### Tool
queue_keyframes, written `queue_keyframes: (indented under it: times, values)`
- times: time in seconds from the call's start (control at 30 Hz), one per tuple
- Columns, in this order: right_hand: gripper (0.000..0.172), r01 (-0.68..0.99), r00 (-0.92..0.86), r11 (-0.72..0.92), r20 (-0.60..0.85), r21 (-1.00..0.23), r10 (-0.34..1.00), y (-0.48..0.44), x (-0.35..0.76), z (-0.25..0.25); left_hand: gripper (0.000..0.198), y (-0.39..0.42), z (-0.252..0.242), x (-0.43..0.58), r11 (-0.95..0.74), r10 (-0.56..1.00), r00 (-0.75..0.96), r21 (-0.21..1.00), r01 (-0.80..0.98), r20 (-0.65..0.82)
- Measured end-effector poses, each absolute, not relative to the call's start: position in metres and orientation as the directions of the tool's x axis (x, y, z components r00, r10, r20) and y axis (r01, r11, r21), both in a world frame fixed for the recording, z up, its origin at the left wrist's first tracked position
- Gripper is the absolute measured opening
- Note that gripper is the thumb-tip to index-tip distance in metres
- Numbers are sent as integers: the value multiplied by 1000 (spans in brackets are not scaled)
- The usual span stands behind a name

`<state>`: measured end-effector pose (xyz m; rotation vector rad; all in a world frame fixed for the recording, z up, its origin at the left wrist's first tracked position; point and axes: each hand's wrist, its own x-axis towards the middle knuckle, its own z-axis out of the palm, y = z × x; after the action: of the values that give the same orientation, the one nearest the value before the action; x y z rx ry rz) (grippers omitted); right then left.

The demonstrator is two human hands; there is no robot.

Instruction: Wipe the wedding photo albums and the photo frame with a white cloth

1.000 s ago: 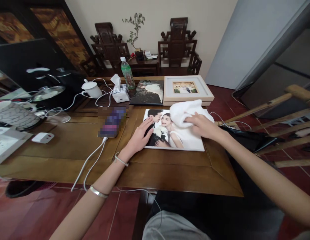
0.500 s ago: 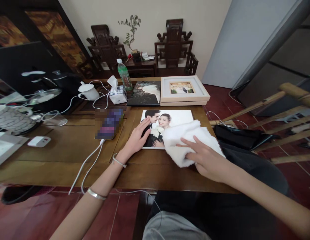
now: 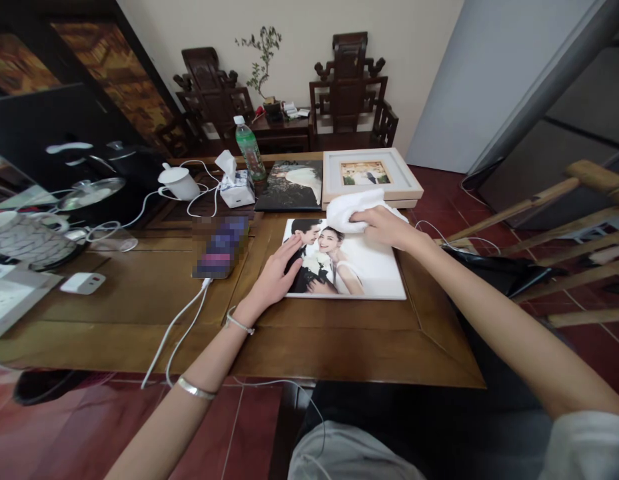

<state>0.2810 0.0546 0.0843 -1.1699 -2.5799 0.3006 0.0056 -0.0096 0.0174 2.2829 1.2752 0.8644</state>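
Note:
A glossy wedding photo panel (image 3: 374, 270) lies flat on the wooden table (image 3: 339, 347). My left hand (image 3: 274, 277) rests open, fingers flat, on the panel's left edge. My right hand (image 3: 382, 227) presses a white cloth (image 3: 346, 210) down on the panel's far right corner, fingers closed over the cloth.
Behind the panel lie a dark photo print (image 3: 292, 185) and a white framed picture (image 3: 369, 177). A phone (image 3: 222, 245) on a white cable, a tissue box (image 3: 236, 190), a green bottle (image 3: 248, 148), a white kettle (image 3: 176, 181) and a charger (image 3: 82, 283) sit to the left.
My right hand swept the cloth from the panel's far edge down to its near right corner, then back up to the far edge. The left hand stayed put.

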Motion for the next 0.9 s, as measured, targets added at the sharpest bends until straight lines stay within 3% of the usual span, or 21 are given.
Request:
queue_keyframes:
  times: [0.33, 0.67, 0.9]
  values:
    - [55, 707, -659, 681, 173, -188, 732, -13, 278, 59, 47, -11, 18, 7, -521, 853, 398, 587, 620, 337]
    - [44, 604, -775, 765, 61, -226, 629, -124, 265, 68, 46, -11, 17, 7, -507, 862, 384, 594, 624, 332]
    - [49, 587, -778, 780, 117, -217, 618, -101, 261, 64, 45, -11, 18, 8, -507, 862, 369, 610, 609, 349]
